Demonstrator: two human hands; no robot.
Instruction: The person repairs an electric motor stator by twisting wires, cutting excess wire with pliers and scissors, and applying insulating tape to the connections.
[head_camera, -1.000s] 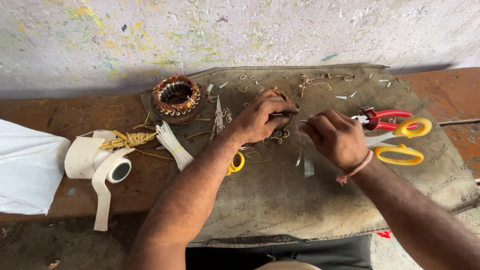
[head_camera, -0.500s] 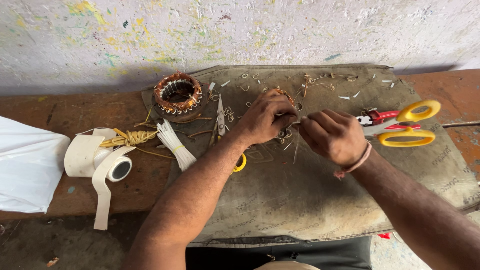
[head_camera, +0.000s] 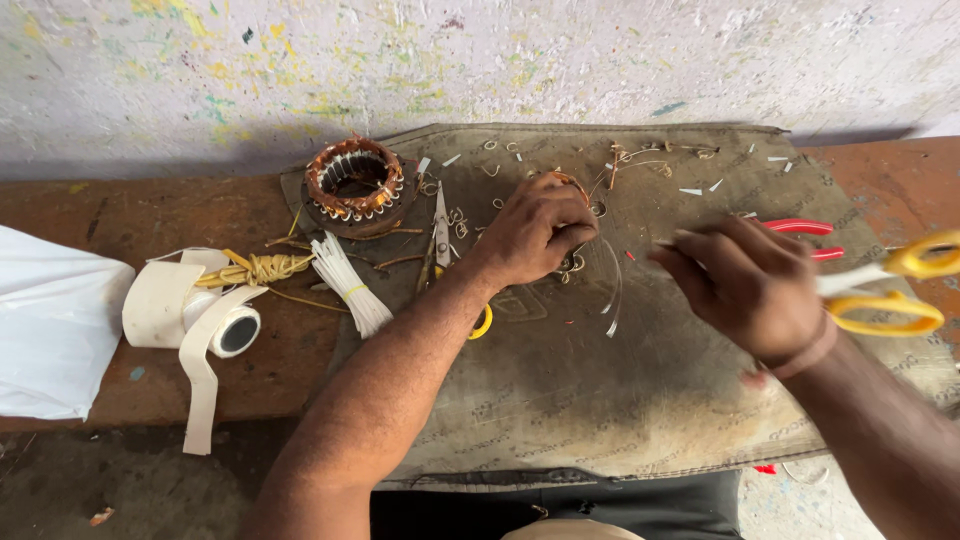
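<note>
My left hand (head_camera: 535, 232) presses down on a small copper-wound coil (head_camera: 566, 183) on the grey cloth mat (head_camera: 600, 400), fingers curled over it. Thin clear strips (head_camera: 611, 292) trail from under that hand. My right hand (head_camera: 752, 287) hovers to the right of it, blurred, fingers pinched together with a thin pale strip (head_camera: 672, 240) showing at the tips. Just behind the right hand lie yellow-handled scissors (head_camera: 897, 288) and red-handled pliers (head_camera: 800, 228).
A copper-wound stator ring (head_camera: 352, 180) sits at the mat's back left, small snips (head_camera: 440, 228) beside it. A bundle of white strips (head_camera: 350, 285), a white tape roll (head_camera: 190, 318), yellow cord (head_camera: 255, 270) and a white bag (head_camera: 50, 325) lie left on the brown bench.
My right hand has drawn away to the right from the left hand, ending in front of the scissors. The left hand stays on the coil.
</note>
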